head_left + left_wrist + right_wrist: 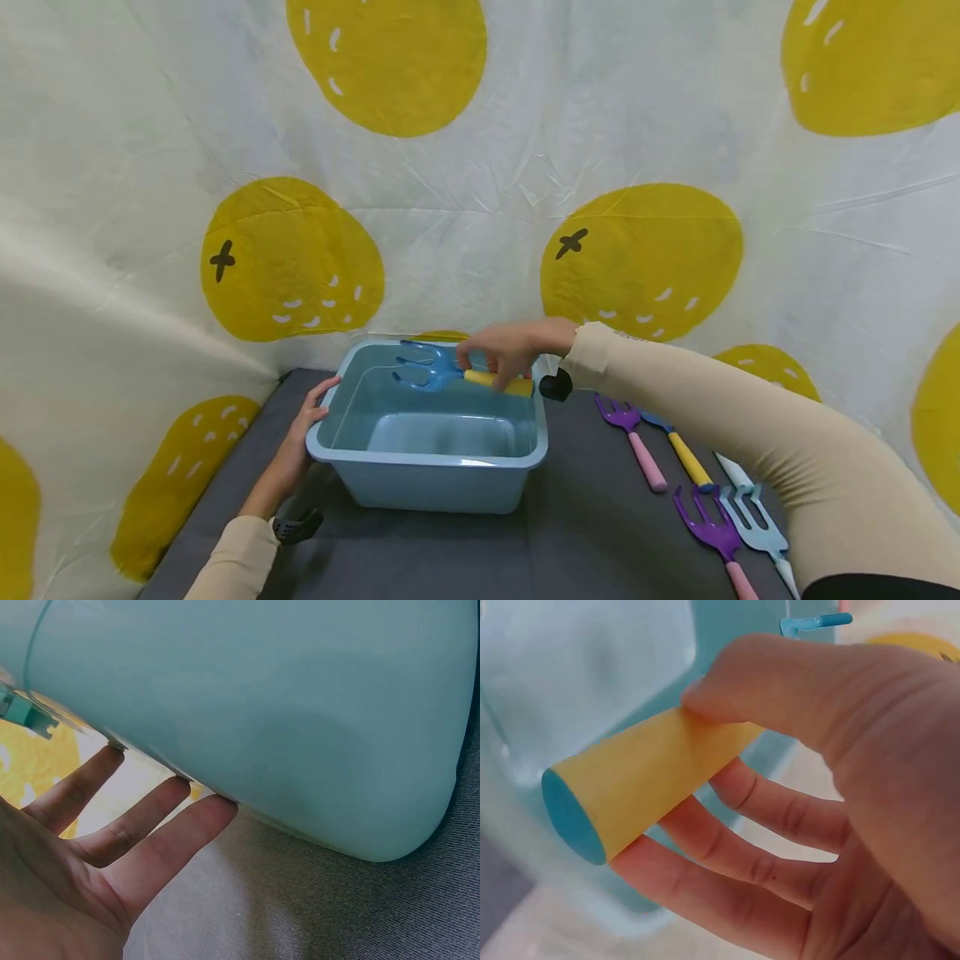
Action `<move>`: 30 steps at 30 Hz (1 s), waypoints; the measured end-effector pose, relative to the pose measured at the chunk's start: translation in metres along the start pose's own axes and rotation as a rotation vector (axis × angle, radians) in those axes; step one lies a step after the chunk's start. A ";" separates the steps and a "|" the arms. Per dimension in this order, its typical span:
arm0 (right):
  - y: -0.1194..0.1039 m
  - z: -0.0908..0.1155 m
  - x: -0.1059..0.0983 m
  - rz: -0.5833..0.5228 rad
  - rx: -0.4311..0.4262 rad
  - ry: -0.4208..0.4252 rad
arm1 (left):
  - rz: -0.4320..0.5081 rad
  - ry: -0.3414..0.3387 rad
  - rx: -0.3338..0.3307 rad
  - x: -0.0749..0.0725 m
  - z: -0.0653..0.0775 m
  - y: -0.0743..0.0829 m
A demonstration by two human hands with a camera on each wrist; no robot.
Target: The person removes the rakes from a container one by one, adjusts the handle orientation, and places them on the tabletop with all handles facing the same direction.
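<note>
In the head view, a light blue plastic basin (427, 483) stands on a dark grey surface. My right hand (517, 346) holds a small garden hand fork by its yellow handle (645, 772), thumb on one side and fingers on the other. Its blue prongs (429, 367) point left over the basin's opening. At the basin's left side is my left hand (296, 442). In the left wrist view, fairly straight fingers (172, 840) touch the basin's outer wall (315, 735) with their tips.
Right of the basin lie a purple fork with a pink handle (647, 462), a blue one with a yellow handle (690, 460), another purple fork (712, 529) and a pale blue fork (761, 529). My right sleeve partly covers the group. A patterned sheet (465, 242) hangs behind.
</note>
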State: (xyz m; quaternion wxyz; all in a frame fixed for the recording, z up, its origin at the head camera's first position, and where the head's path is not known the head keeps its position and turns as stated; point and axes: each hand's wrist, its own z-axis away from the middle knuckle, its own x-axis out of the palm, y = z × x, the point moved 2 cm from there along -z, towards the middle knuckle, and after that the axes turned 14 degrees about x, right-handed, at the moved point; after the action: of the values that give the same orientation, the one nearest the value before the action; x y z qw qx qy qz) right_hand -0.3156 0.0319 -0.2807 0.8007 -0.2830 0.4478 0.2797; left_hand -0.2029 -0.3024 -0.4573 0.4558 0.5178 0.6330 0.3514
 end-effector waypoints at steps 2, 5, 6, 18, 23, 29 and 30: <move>0.009 0.016 -0.004 -0.012 0.010 0.029 | -0.003 -0.005 -0.002 0.000 0.000 0.001; 0.025 0.037 -0.005 -0.046 0.040 0.079 | -0.003 -0.012 0.004 0.000 0.001 0.002; 0.030 0.044 -0.004 -0.061 0.059 0.098 | -0.002 -0.013 0.006 0.000 0.001 0.003; 0.085 0.117 0.026 -0.246 0.187 0.201 | -0.004 -0.016 0.032 -0.002 0.003 0.004; 0.113 0.140 0.050 -0.352 0.235 0.215 | -0.001 -0.025 0.032 -0.001 0.003 0.003; 0.144 0.161 0.096 -0.476 0.168 0.260 | 0.000 -0.036 0.036 0.001 0.003 0.002; 0.148 0.164 0.105 -0.506 0.161 0.259 | -0.002 -0.038 0.038 0.001 0.003 0.002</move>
State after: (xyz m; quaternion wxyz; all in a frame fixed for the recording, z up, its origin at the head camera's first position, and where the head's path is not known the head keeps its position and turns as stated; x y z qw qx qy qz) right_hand -0.2816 0.2692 -0.3304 0.8010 -0.3545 0.4824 -0.0038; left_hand -0.1990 -0.3010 -0.4563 0.4581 0.5323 0.6313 0.3290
